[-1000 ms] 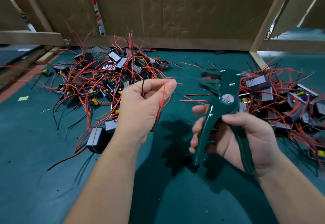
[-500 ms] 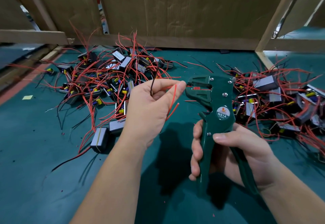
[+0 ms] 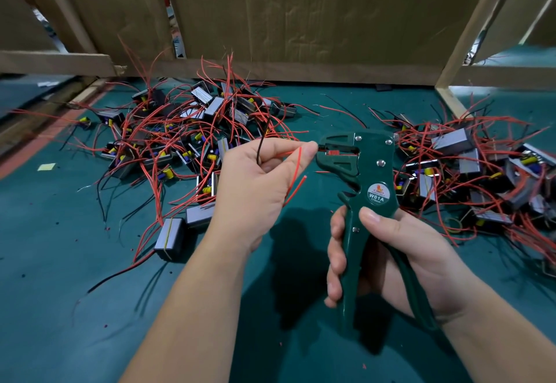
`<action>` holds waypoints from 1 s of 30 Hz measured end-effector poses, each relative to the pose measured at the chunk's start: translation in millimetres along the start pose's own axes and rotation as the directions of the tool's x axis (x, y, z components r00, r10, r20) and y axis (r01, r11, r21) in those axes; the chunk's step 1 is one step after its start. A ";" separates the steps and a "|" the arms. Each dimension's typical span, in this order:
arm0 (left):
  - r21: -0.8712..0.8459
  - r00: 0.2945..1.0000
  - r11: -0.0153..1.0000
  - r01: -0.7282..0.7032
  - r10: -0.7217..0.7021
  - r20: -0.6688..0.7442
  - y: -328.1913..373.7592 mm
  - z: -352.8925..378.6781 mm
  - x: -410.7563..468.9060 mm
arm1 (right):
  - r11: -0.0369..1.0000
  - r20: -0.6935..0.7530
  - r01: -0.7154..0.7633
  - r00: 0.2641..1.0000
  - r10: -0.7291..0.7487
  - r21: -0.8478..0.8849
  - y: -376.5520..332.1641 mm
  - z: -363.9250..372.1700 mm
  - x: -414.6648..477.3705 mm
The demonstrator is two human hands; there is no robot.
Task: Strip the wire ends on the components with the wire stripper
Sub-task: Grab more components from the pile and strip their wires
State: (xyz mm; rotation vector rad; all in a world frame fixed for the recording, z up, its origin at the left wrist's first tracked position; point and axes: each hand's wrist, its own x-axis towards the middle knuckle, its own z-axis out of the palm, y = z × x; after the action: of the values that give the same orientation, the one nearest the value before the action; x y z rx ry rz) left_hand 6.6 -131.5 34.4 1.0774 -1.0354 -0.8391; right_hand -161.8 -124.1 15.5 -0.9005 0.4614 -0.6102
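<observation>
While gripping the stripper (image 3: 361, 172) upright in the right hand (image 3: 400, 250), pinching a red wire (image 3: 296, 159) in the left hand (image 3: 255, 181) right at its mouth. Clamped on both green handles on the right: fingers curled round the front one, thumb laid across just below the round W01A label. Held above the mat (image 3: 75, 322), head up and turned left, mouth parted, with a red toothed strip showing inside. On the left, thumb and forefinger pressed together on the red wire, fingertips touching or all but touching the mouth; cannot tell whether the tip sits inside. Also trapped in the same curled fingers: a black wire (image 3: 262, 140) looping up out of the fist, and loose red ends hanging below the thumb. Behind the left hand, spread on the mat, a pile (image 3: 168, 142) of small grey components with yellow parts, tangled in red and black leads. Well apart to the right, beyond the stripper, a second pile (image 3: 451, 145) of the same. Near the left edge, a small yellow slip (image 3: 46, 167) lying flat. At the back, cardboard (image 3: 301, 15) standing behind wooden rails (image 3: 57, 62). Scattered over the mat near the arms, tiny red specks.
</observation>
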 end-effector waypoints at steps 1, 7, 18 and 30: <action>0.009 1.000 1.000 0.005 -0.005 0.001 0.3 -0.5 -0.3 | 1.000 -0.006 -0.001 1.000 0.001 -0.001 0.2 -0.1 -0.2; -0.028 0.999 0.999 0.035 -0.034 0.042 4.1 1.1 2.1 | 1.000 -0.138 0.009 0.990 -0.007 0.014 1.7 7.5 1.6; 0.223 0.967 0.967 -0.121 0.064 0.247 -0.8 -5.3 0.2 | 0.983 -0.006 0.069 0.998 -0.069 0.172 -14.6 -7.4 -2.9; 0.196 0.982 0.964 -0.181 0.165 0.093 1.4 -11.1 2.5 | 0.994 0.235 -0.043 0.972 0.019 0.097 -10.9 -10.6 -6.4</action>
State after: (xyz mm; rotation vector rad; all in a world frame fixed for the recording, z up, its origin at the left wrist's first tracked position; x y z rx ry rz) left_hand 18.0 -130.2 35.0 1.1145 -1.2818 -0.6460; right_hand -176.2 -131.1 19.6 -0.8543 0.2290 -0.4871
